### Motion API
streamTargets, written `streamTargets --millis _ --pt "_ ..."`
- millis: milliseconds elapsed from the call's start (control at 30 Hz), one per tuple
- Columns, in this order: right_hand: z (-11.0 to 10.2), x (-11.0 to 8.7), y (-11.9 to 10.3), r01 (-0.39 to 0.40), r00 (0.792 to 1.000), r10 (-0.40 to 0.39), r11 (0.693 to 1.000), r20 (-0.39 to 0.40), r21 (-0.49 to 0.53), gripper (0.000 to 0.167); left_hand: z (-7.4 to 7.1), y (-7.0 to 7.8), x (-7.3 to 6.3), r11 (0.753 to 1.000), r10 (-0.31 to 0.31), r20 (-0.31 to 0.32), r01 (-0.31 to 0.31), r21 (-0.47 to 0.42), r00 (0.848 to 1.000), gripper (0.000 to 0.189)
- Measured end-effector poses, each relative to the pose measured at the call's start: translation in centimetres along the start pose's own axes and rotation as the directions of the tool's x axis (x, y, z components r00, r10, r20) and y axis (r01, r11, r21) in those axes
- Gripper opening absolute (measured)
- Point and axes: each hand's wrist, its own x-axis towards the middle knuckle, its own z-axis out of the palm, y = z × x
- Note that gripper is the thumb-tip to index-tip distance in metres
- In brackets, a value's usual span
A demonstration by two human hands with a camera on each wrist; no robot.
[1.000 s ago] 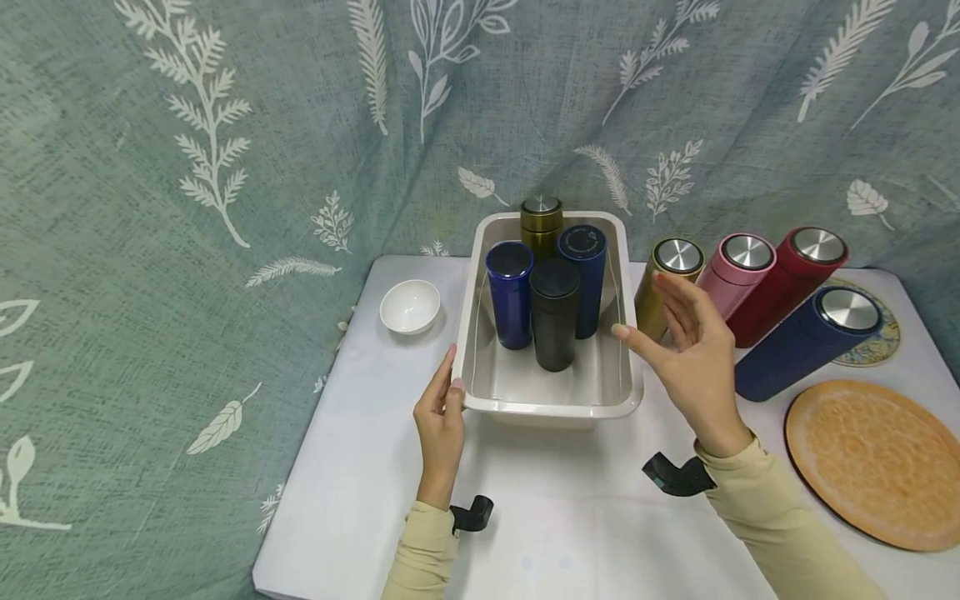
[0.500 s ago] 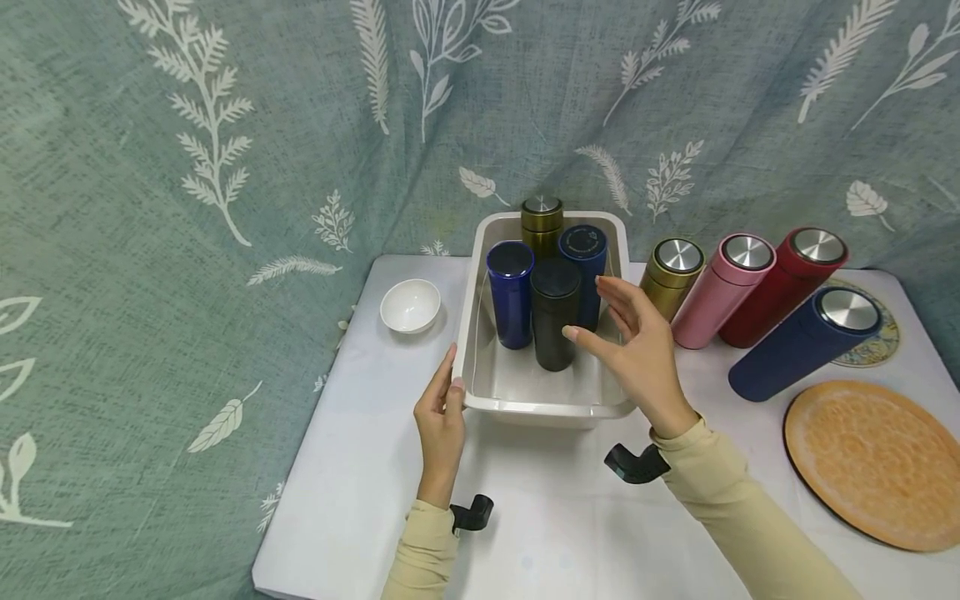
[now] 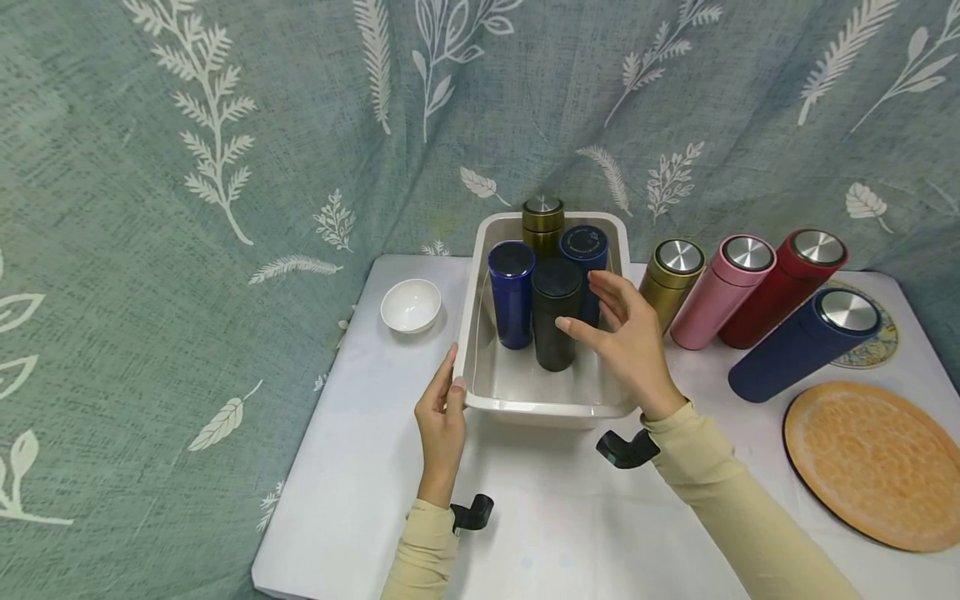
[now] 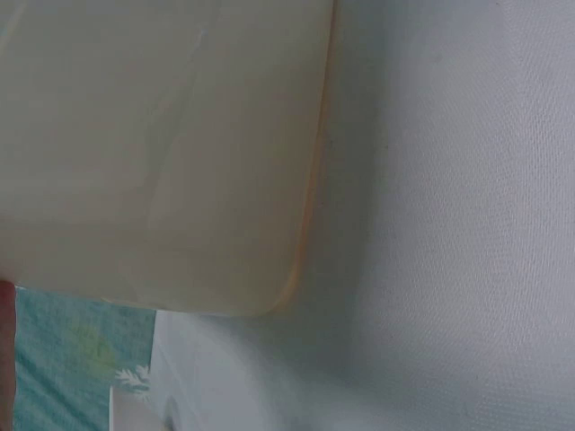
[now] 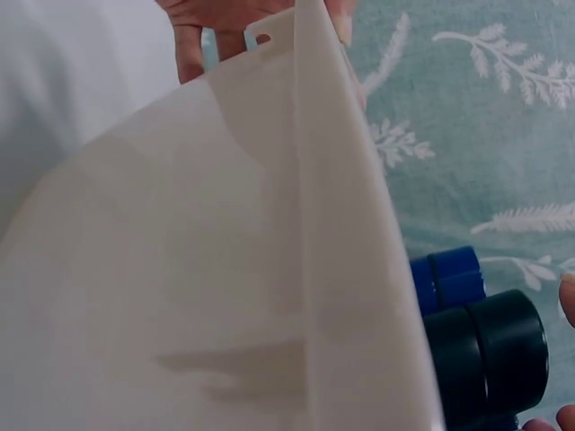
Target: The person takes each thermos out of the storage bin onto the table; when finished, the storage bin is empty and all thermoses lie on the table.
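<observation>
A cream plastic bin (image 3: 555, 409) stands tilted slightly in the head view, with several vacuum flasks upright inside. My left hand (image 3: 442, 421) holds its left rim, thumb against the edge and fingers on the outer side. Over the bin's right side hovers my right hand (image 3: 633, 337), thumb and fingers spread apart. Nearest to it are a black flask (image 3: 553, 333) and a dark blue flask (image 3: 585, 250), the latter partly hidden by the hand. Beside them stand a bright blue flask (image 3: 512, 300) and an olive-gold flask (image 3: 542, 225). Whether the right fingertips touch a flask, I cannot tell.
Right of the bin stand a gold flask (image 3: 671, 279), a pink flask (image 3: 723, 292), a red flask (image 3: 783, 287) and a navy flask (image 3: 806, 342). A round orange mat (image 3: 873, 467) lies in front of them. A white bowl (image 3: 411, 307) sits left of the bin.
My right hand has moved left from beside the gold flask to over the bin, near the black and dark blue flasks. The left hand stays at the rim.
</observation>
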Motion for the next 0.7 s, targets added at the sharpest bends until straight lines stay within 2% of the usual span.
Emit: streamTargets --millis 333,700 --pt "0.3 0.9 -0.2 -0.039 0.999 0.04 0.999 0.018 -0.013 0.076 -0.1 0.2 0.0 0.999 -0.034 0.009 0.034 0.004 0.999 0.045" --pt "0.6 1.8 -0.7 -0.051 0.998 0.053 0.998 0.04 -0.048 0.078 0.0 0.1 0.0 1.0 -0.03 0.009 0.03 -0.005 1.0 0.047"
